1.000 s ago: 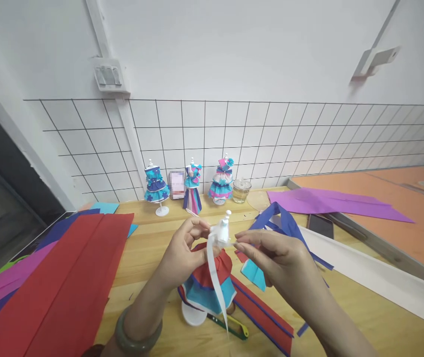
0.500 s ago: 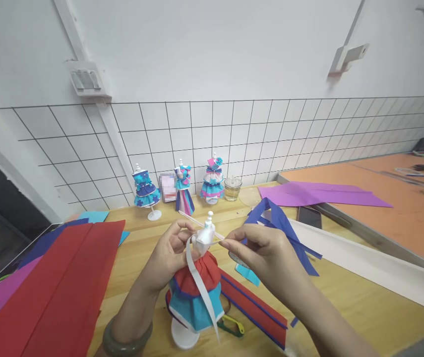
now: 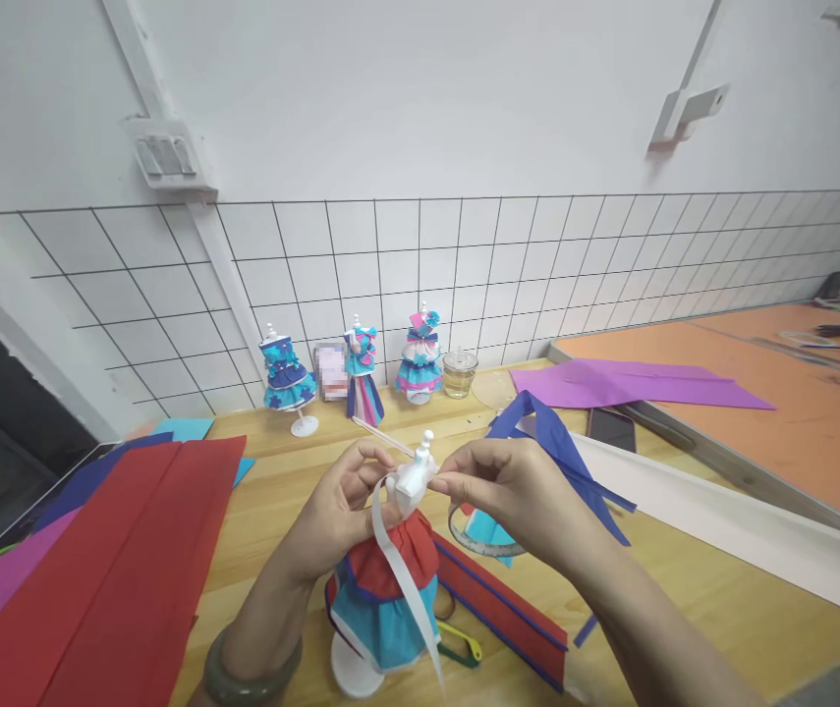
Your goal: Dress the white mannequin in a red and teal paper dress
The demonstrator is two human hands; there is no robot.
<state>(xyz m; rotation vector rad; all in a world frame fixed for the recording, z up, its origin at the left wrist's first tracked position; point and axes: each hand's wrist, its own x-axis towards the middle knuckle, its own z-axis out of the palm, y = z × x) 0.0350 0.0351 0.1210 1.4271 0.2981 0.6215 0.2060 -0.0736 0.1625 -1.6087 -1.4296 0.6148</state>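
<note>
The mannequin [image 3: 411,487] stands on the table [image 3: 272,476] between both hands, top tilted slightly right. The left hand [image 3: 335,511] grasps its torso's left side beside the trailing white strip [image 3: 399,571]; the right hand's [image 3: 523,501] fingers pinch at its right, contents hidden. Neither looks nearer.

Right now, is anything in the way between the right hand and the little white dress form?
Nothing visible: the right hand's fingertips are at the side of the dress form's bodice. The left hand is on its other side, and the white strip hangs down in front, not between them.
</note>
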